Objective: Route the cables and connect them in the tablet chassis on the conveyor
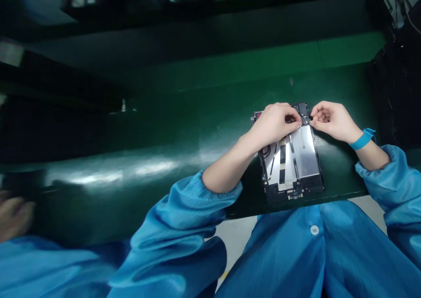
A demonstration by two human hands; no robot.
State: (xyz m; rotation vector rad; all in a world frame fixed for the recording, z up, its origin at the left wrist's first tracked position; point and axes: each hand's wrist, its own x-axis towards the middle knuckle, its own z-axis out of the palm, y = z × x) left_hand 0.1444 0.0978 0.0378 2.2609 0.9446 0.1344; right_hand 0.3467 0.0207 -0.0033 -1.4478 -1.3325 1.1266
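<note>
An opened tablet [306, 153] lies on the bench near its front edge, with silver battery panels, dark ribbon strips and a small circuit board at its lower end exposed. My left hand [274, 122] rests over the tablet's upper part, thumb and fingers pinched together near a small part at the top right. It hides much of the upper left corner. Just off the tablet's upper right edge, my right hand [332, 120] is curled with thumb and forefinger closed. Whatever either pinch holds is too small to make out. A blue strap [362, 139] circles my right wrist.
The green bench top [184, 127] stretches left. A small bright item [123, 105] stands on it. Dark stacked trays [396, 87] border the right side, and more holders line the back. At lower left is a co-worker's blurred hand [15, 214] and blue sleeve.
</note>
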